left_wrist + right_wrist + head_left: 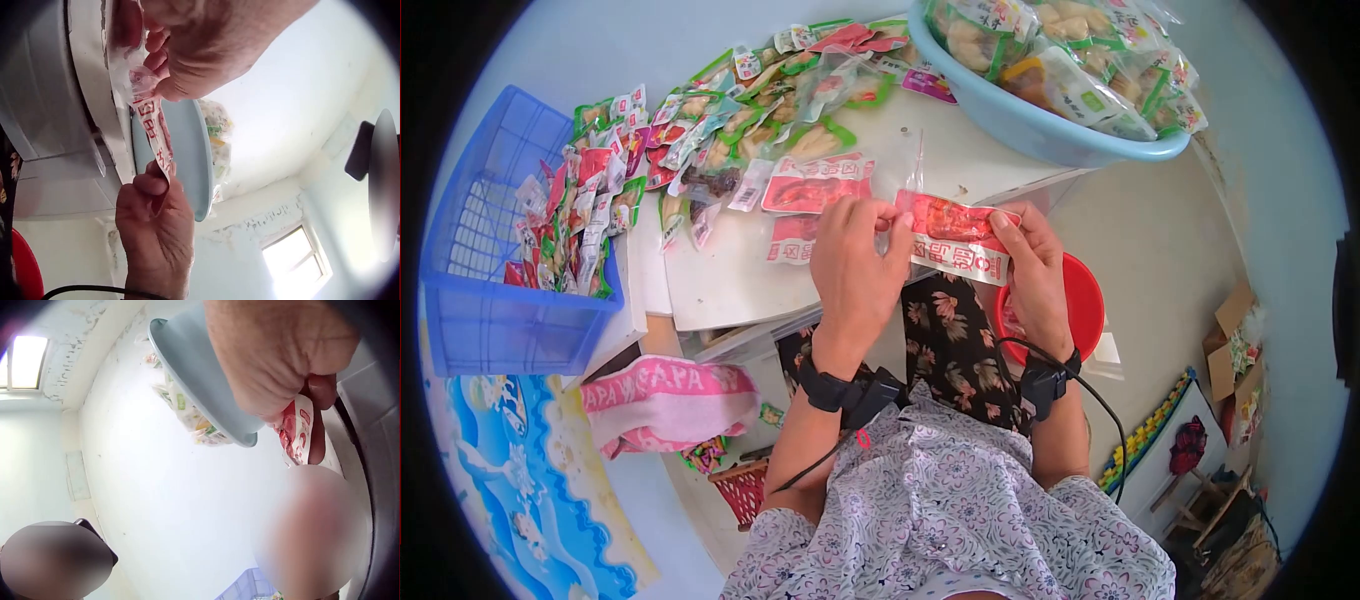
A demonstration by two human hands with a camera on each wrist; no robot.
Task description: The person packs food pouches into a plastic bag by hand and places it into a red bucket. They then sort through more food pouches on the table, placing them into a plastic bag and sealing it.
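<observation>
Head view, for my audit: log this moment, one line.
left hand: grips red packet | right hand: grips its other end | light-blue basin: holds packets | blue basket: holds more packets

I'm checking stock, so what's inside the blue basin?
The basin holds partly clear packets with green and white printing, heaped above its rim. Whatever lies under the top ones is covered, and the head view cuts off the far edge.

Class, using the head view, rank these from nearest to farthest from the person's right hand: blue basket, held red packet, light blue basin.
1. Held red packet: nearest, pinched by the right hand itself.
2. Light blue basin: ahead of that hand, at the top of the view.
3. Blue basket: farthest, across at the left.
</observation>
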